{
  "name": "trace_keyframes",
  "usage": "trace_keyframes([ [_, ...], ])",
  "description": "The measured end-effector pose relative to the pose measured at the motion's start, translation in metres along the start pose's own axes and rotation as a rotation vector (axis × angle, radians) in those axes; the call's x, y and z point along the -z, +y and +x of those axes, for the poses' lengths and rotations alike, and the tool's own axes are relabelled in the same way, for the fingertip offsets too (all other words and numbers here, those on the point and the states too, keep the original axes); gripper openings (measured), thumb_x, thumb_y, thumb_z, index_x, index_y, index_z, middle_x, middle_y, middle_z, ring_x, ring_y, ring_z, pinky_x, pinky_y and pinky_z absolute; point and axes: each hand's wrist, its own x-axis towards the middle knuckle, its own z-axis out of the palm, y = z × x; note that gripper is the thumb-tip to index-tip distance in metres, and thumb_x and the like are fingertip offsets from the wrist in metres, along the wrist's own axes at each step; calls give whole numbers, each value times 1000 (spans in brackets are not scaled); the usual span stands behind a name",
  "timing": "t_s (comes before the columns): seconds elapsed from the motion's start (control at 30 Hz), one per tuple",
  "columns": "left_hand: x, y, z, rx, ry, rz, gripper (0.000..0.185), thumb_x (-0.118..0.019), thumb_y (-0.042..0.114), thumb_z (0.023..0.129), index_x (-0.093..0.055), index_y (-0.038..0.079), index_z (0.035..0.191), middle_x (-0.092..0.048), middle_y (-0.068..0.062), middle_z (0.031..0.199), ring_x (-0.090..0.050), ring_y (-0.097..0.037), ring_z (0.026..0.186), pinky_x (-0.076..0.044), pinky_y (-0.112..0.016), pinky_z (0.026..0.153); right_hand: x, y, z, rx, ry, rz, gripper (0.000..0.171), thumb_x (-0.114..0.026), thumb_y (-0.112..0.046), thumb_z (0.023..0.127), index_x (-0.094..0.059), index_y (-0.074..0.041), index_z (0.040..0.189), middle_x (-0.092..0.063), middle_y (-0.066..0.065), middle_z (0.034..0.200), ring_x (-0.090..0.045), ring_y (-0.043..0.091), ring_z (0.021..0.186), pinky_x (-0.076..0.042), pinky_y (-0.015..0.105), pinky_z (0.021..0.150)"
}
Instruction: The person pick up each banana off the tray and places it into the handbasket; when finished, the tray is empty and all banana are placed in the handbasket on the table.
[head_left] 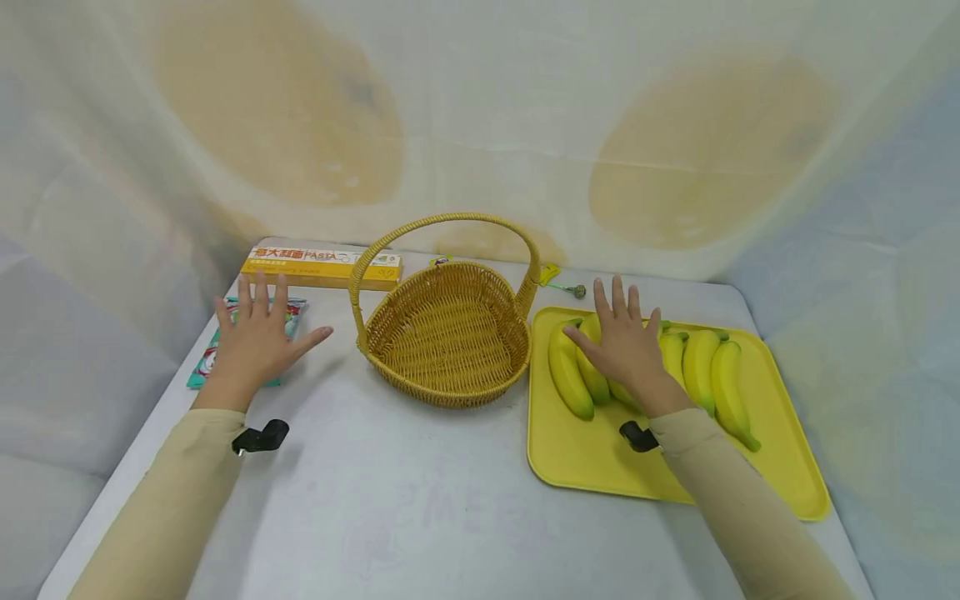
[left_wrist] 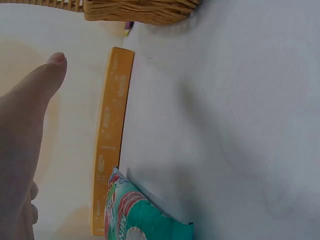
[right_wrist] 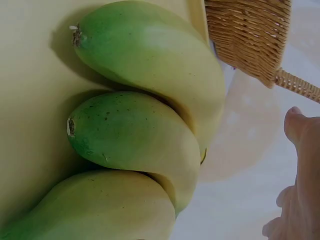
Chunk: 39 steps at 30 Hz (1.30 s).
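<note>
My left hand [head_left: 257, 340], fingers spread, hovers over a teal snack packet [head_left: 206, 364] at the left of the table and holds nothing. Over on the right, my right hand [head_left: 624, 346] is spread above several yellow-green bananas [head_left: 572, 379] on a yellow tray [head_left: 600, 467], also with nothing in it. Between the hands stands a woven basket [head_left: 450, 333] with a tall arched handle. In the right wrist view, the thick banana ends [right_wrist: 135, 130] lie side by side, apart from the thumb [right_wrist: 297, 125].
A long orange and white pasta box [head_left: 322, 267] lies at the back left, partly behind the basket handle. Behind the basket's right side is a small yellow item [head_left: 550, 273] with a round bead [head_left: 577, 291]. Pale fabric walls [head_left: 480, 125] enclose the white table [head_left: 360, 508].
</note>
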Motion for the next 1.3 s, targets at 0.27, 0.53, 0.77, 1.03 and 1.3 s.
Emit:
trace_keyframes([
  [0.27, 9, 6, 2, -58, 51, -236, 102, -64, 65, 92, -20, 5, 161, -26, -28, 160, -23, -51, 146, -21, -72, 113, 9, 3, -9, 4, 24, 10, 91, -44, -63, 102, 0, -15, 164, -11, 25, 167, -18, 50, 149, -10, 76, 114],
  [0.53, 17, 19, 1, -56, 5, -589, 71, -71, 56, 91, -53, 5, 137, -50, -18, 143, -45, -44, 135, -36, -62, 111, 19, 10, -26, 36, 87, 70, 80, -58, -45, 102, -22, -7, 162, -49, 34, 141, -59, 52, 110, -49, 64, 90],
  [0.77, 25, 35, -2, -51, -52, -853, 58, -73, 43, 94, -53, 10, 137, -54, -10, 141, -49, -35, 137, -40, -52, 113, 30, 20, -45, -9, 63, 173, 64, -54, -40, 106, -33, -13, 160, -52, 29, 135, -63, 44, 97, -53, 54, 68],
  [1.03, 33, 54, -3, -176, -49, -939, 52, -70, 32, 98, -55, 12, 144, -57, -9, 143, -52, -25, 135, -44, -38, 111, 27, 59, -63, -52, 101, 221, 60, -56, -32, 106, -37, -8, 157, -55, 28, 129, -58, 47, 114, -52, 59, 74],
  [1.3, 30, 63, 0, -187, -54, -1025, 43, -67, 31, 100, -62, 11, 137, -67, -6, 132, -63, -13, 118, -51, -20, 96, 15, 107, -76, -117, 75, 275, 61, -53, -33, 107, -36, -2, 156, -48, 34, 133, -53, 52, 114, -47, 65, 83],
])
